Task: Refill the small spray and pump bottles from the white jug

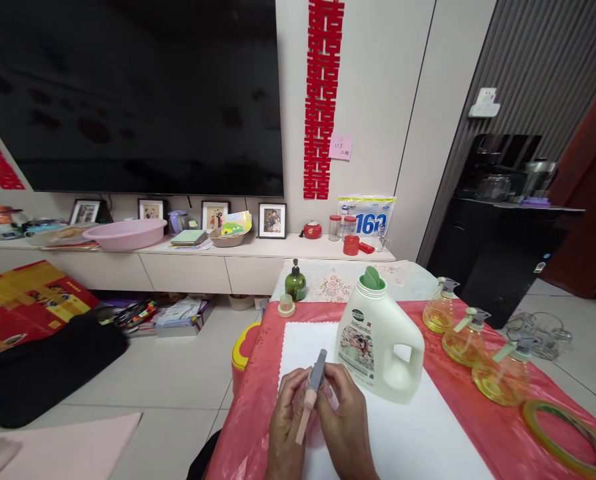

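Note:
My left hand (pixel 289 417) and my right hand (pixel 347 417) are closed from both sides around a small pump bottle. Its grey pump head (pixel 320 367) points up and away from me, and a pale pink strip (pixel 305 420) hangs toward me. Most of the bottle's body is hidden by my fingers. Just beyond my right hand, a big white-green detergent jug (pixel 378 340) stands uncapped on a white sheet (pixel 403 440), a green spout showing in its mouth. A pale cap (pixel 287 305) rests at the sheet's far left corner.
Several clear pump bottles (pixel 501 377) holding yellow liquid line the right of the red-covered table (pixel 245 427). A tape roll (pixel 568 437) lies nearer me. Behind the cap stands a green pump bottle (pixel 295 283). A yellow-and-red stool (pixel 241 353) is beside the table's left edge.

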`<state>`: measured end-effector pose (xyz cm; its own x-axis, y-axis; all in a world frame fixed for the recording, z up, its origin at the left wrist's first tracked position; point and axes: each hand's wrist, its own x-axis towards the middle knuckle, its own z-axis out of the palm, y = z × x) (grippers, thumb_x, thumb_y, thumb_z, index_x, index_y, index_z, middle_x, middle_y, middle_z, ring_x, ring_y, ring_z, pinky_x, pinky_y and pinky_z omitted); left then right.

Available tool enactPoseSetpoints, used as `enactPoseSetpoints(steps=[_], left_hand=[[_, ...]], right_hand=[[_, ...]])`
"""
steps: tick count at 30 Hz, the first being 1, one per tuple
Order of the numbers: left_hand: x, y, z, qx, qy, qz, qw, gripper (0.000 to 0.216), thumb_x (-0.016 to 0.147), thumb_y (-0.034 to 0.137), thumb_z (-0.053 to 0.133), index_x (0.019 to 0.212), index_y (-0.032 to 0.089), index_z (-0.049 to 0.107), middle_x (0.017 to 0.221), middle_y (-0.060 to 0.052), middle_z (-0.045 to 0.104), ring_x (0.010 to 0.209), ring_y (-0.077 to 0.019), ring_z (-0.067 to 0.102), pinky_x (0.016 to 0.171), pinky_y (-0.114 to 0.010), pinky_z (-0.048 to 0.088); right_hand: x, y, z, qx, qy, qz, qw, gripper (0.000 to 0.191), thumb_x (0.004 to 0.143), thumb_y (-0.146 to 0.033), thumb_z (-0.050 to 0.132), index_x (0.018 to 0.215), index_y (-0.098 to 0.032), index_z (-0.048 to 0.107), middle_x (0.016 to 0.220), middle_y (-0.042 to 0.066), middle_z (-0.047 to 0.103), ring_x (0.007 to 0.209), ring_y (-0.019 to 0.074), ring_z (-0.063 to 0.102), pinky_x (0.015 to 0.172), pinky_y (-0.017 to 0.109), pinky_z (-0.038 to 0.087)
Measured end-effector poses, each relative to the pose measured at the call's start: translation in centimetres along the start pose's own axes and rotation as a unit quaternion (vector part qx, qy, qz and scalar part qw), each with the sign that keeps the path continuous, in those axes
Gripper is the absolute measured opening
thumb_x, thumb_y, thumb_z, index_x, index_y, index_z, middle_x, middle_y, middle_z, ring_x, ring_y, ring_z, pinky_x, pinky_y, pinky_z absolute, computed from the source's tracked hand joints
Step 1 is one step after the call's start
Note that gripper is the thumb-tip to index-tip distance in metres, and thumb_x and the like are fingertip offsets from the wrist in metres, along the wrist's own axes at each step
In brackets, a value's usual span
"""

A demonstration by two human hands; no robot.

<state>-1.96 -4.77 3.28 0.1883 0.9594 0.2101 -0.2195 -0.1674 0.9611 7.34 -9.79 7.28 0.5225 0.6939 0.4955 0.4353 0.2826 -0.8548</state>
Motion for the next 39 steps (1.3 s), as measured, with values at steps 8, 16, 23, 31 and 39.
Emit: enactPoseSetpoints(steps=[8, 16, 23, 31, 39], left_hand=[[0.3, -0.5, -0.5, 0.011, -0.024, 0.0, 1.0, 0.047, 0.079, 0.063, 0.07, 0.102, 0.022, 0.078, 0.112, -0.012, 0.07, 0.108, -0.03, 0.066, 0.094, -0.04, 0.058], [0.6, -0.7, -0.2, 0.006, -0.023, 0.018, 1.0, 0.044, 0.076, 0.06, 0.074, 0.097, 0.022, 0.078, 0.105, -0.011, 0.071, 0.102, -0.0298, 0.068, 0.091, -0.04, 0.059], [0.4, -0.7, -0.3, -0.014, -0.026, -0.01, 1.0, 0.046, 0.077, 0.057, 0.075, 0.108, 0.023, 0.075, 0.113, -0.011, 0.072, 0.109, -0.03, 0.068, 0.095, -0.039, 0.058], [0.4, 0.0, 0.1, -0.048, -0.001, -0.004, 0.999, 0.045, 0.07, 0.058, 0.08, 0.095, 0.021, 0.078, 0.105, -0.011, 0.074, 0.104, -0.0324, 0.07, 0.09, -0.04, 0.06], [0.2, 0.0, 0.0, -0.059, -0.013, -0.023, 0.998, 0.047, 0.07, 0.055, 0.082, 0.102, 0.02, 0.078, 0.111, -0.012, 0.074, 0.108, -0.032, 0.069, 0.093, -0.038, 0.059]], right_hand=[[-0.4, 0.6, 0.1, 0.005, 0.012, -0.019, 1.0, 0.016, 0.092, -0.031, 0.06, 0.098, -0.02, 0.069, 0.095, 0.003, 0.067, 0.087, 0.0128, 0.066, 0.078, 0.017, 0.053], [-0.4, 0.7, -0.4, 0.002, -0.009, -0.044, 0.999, 0.026, 0.1, -0.038, 0.05, 0.106, -0.022, 0.069, 0.102, 0.004, 0.066, 0.094, 0.0126, 0.065, 0.083, 0.018, 0.052], [0.0, 0.0, -0.9, 0.004, -0.042, -0.031, 0.999, 0.027, 0.099, -0.035, 0.049, 0.105, -0.021, 0.071, 0.098, 0.004, 0.064, 0.088, 0.0112, 0.063, 0.079, 0.017, 0.051], [-0.5, 1.3, -0.4, 0.027, -0.016, 0.006, 0.999, 0.017, 0.09, -0.031, 0.06, 0.099, -0.019, 0.068, 0.097, 0.002, 0.064, 0.091, 0.0103, 0.062, 0.083, 0.014, 0.049], [-0.4, 1.4, 0.1, 0.06, -0.029, 0.031, 0.997, 0.021, 0.09, -0.036, 0.061, 0.099, -0.018, 0.066, 0.095, 0.001, 0.063, 0.09, 0.011, 0.061, 0.083, 0.015, 0.048]])
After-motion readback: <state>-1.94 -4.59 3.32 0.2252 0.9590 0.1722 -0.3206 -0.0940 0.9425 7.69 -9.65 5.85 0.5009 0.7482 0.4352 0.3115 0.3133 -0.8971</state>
